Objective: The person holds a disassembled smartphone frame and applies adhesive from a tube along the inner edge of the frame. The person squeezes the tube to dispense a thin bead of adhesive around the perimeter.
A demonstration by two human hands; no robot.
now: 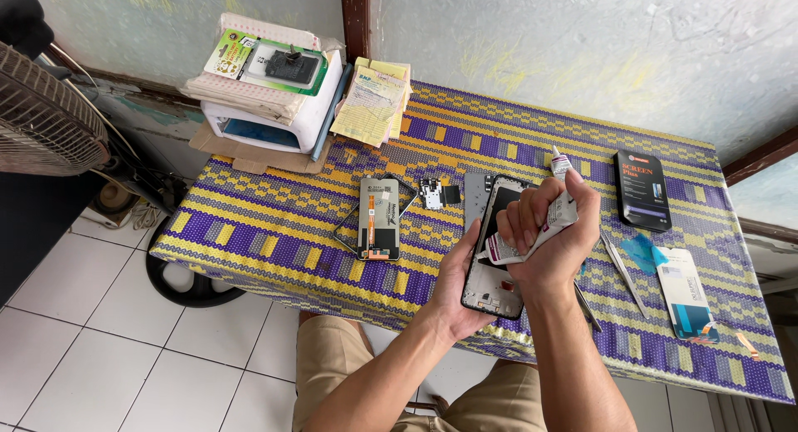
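phone frame (496,257) in left hand (455,286), glue tube (532,232) in right hand's (553,232) fist

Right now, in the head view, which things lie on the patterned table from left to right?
White box with papers stacked on it → yellow notepads → opened phone screen part → small black component → phone frame in the left hand → black flat package → white and blue packet.

Both hands (507,257) raised, fingers curled
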